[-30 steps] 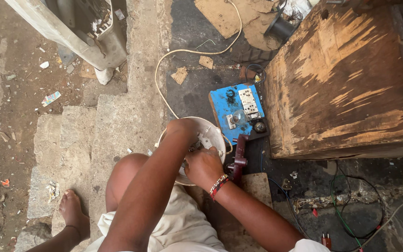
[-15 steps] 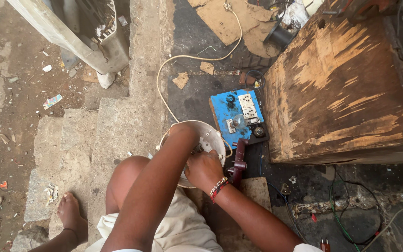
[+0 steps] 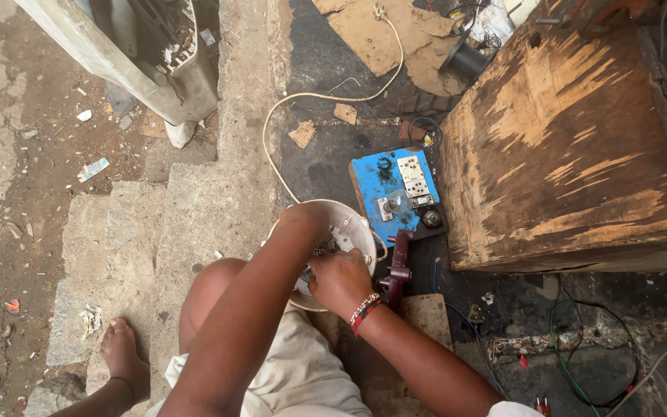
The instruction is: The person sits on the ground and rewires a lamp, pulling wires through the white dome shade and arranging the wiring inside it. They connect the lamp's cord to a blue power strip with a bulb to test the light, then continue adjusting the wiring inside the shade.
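A round white appliance shell [image 3: 353, 224] lies open in front of my knees, with dark parts and wires inside. My left hand [image 3: 306, 220] reaches into it from the left, fingers curled down among the parts and mostly hidden. My right hand [image 3: 337, 279], with a beaded bracelet on the wrist, rests at the shell's near rim with its fingers closed on something small inside; I cannot make out what. A white cord [image 3: 303, 108] runs from the shell across the ground to the far side.
A blue board with sockets and a bulb [image 3: 395, 193] lies just right of the shell, a dark red tool [image 3: 399, 266] beside it. A worn wooden box [image 3: 573, 147] stands at right. Concrete steps [image 3: 194, 208] lie left, loose wires [image 3: 588, 347] at lower right.
The view has shifted slightly. Both hands stay in the shell, with the left hand reaching a bit deeper.
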{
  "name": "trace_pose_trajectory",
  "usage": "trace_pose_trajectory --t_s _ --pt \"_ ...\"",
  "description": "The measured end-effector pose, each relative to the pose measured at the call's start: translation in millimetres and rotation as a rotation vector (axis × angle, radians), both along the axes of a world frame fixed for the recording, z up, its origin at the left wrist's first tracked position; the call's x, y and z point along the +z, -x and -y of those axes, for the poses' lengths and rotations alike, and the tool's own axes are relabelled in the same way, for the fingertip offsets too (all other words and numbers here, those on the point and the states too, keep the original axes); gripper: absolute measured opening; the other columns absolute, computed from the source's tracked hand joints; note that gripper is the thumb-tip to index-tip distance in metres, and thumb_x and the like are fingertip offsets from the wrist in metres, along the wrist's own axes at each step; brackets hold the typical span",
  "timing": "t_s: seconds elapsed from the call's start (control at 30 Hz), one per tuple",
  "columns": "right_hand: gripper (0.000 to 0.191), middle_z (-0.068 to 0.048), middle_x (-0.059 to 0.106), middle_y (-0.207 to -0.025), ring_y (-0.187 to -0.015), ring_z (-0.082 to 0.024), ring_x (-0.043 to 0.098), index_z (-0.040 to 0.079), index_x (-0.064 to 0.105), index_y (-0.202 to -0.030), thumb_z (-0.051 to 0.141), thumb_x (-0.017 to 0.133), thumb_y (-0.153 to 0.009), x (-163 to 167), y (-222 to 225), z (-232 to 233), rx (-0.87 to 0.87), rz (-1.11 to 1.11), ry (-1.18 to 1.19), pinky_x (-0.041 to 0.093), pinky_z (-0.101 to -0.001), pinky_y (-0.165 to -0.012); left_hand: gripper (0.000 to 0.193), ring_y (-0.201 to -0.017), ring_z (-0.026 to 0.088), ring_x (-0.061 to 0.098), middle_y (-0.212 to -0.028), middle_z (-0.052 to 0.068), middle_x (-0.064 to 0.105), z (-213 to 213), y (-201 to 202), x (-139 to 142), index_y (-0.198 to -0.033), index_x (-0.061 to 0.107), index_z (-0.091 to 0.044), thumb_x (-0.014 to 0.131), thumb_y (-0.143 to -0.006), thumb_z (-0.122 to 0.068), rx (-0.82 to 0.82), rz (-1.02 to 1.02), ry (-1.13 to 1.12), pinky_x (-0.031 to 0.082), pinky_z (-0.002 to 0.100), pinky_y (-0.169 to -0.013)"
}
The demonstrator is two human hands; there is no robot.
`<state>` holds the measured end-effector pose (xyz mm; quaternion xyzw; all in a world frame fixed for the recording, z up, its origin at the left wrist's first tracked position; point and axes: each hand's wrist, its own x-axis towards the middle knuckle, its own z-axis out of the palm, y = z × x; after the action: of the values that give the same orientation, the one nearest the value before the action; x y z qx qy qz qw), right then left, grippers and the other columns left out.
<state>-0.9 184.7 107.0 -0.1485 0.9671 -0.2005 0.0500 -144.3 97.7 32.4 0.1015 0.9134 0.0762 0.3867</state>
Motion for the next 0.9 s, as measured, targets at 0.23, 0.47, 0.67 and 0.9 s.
trace_pose_trajectory --t_s 0.23,0.47,0.67,0.9 --pt "0.007 -0.012 0.072 -0.072 -0.075 -0.033 0.070 0.012 0.073 -0.076 0.018 0.071 -0.072 -2 0 -1 0.002 -0.005 -0.008 0.046 -0.0502 -0.073 0.023 -0.104 0.034 0.073 -0.110 0.016 0.075 12 -3 26 -0.105 0.079 -0.009 0.073 -0.083 -0.015 -0.106 -0.136 -0.063 0.060 0.043 -0.087" --pt "0.007 -0.010 0.071 -0.072 -0.075 -0.032 0.070 0.012 0.072 -0.076 0.018 0.071 -0.072 -3 1 -1 0.010 0.019 -0.037 0.046 -0.0502 -0.075 0.018 -0.103 0.038 0.072 -0.108 0.019 0.074 5 -10 57 -0.098 0.079 -0.008 0.069 -0.084 -0.012 -0.330 -0.111 -0.157 0.057 0.045 -0.087" --pt "0.012 -0.009 0.072 -0.076 -0.076 -0.032 0.070 0.011 0.071 -0.081 0.016 0.071 -0.070 -2 1 1 0.006 0.011 -0.031 0.044 -0.0512 -0.073 0.019 -0.103 0.037 0.072 -0.108 0.020 0.074 -1 -17 56 -0.098 0.078 -0.005 0.074 -0.080 -0.008 -0.358 -0.131 -0.124 0.057 0.044 -0.088" --pt "0.007 -0.009 0.071 -0.074 -0.077 -0.032 0.070 0.012 0.072 -0.078 0.015 0.070 -0.072 -3 1 0 0.009 -0.007 -0.021 0.045 -0.0508 -0.074 0.021 -0.103 0.037 0.072 -0.109 0.018 0.074 6 -19 47 -0.104 0.077 -0.008 0.069 -0.084 -0.008 -0.177 -0.230 -0.165 0.059 0.044 -0.086"
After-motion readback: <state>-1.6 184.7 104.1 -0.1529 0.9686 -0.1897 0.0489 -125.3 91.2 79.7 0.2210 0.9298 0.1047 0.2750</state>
